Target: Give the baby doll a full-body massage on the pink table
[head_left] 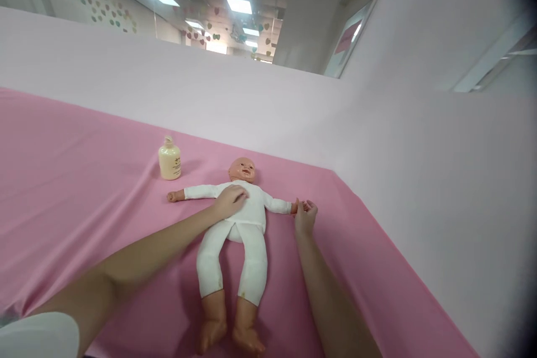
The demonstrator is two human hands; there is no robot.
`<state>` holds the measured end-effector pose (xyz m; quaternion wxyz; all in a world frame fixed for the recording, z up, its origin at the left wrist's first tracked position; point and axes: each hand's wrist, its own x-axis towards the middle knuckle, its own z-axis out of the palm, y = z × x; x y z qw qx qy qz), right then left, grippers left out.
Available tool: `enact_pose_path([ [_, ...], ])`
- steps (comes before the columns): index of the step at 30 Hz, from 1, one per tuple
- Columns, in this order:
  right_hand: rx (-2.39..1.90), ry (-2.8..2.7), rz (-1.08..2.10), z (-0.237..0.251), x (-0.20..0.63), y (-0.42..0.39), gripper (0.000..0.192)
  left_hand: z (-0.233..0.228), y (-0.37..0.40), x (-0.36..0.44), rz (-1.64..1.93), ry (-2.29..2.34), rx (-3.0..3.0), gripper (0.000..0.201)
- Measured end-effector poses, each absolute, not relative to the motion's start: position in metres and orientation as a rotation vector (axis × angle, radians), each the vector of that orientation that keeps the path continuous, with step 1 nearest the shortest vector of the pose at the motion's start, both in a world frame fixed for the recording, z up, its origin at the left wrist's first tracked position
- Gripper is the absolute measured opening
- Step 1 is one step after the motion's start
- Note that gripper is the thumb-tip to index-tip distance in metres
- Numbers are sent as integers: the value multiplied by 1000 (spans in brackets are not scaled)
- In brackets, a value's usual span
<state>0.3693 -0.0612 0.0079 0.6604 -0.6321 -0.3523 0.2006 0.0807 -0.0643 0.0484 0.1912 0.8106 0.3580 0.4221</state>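
Observation:
A baby doll (254,210) in a white cloth suit lies on its back, arms stretched out to both sides and legs toward me. My left hand (230,201) rests on the doll's chest, fingers laid across the white cloth. At the doll's outstretched arm on the right, my right hand (306,216) is closed around the doll's small hand (294,208), which is partly hidden by my fingers. The doll's other hand (175,196) lies free on the sheet at the left.
A cream pump bottle (170,161) stands upright beyond the doll's left-side arm. A pink sheet (104,168) with folds covers the surface. White walls (201,86) border it behind and on the right, with a window (235,22) above.

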Motion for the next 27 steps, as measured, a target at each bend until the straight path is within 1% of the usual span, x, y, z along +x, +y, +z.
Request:
enact_pose_path([
  [2, -1452, -802, 418, 10, 368, -63, 66, 31, -73, 47, 1276, 1036, 2182, 19],
  [4, -1458, -804, 392, 11, 368, -63, 64, 18, -80, 17, 1330, 1161, 1969, 18],
  [6, -1464, -798, 376, 10, 369, -63, 62, 11, -84, -8, 1296, 1293, 1701, 22],
  [9, -1475, -788, 341, 7, 369, -63, 59, 10, -87, -32, 1209, 1384, 1587, 25],
  [14, -1470, -803, 318, 5, 365, -65, 55, 13, -87, -35, 1190, 1434, 1640, 17],
  [19, -1487, -801, 333, 7, 361, -67, 53, 5, -83, -28, 1204, 1487, 1694, 11],
  [24, -1517, -812, 368, 10, 359, -69, 55, -3, -80, -29, 1348, 1538, 1451, 36],
  [27, -1550, -827, 363, 11, 357, -71, 56, -2, -77, -30, 1506, 1421, 1153, 45],
])
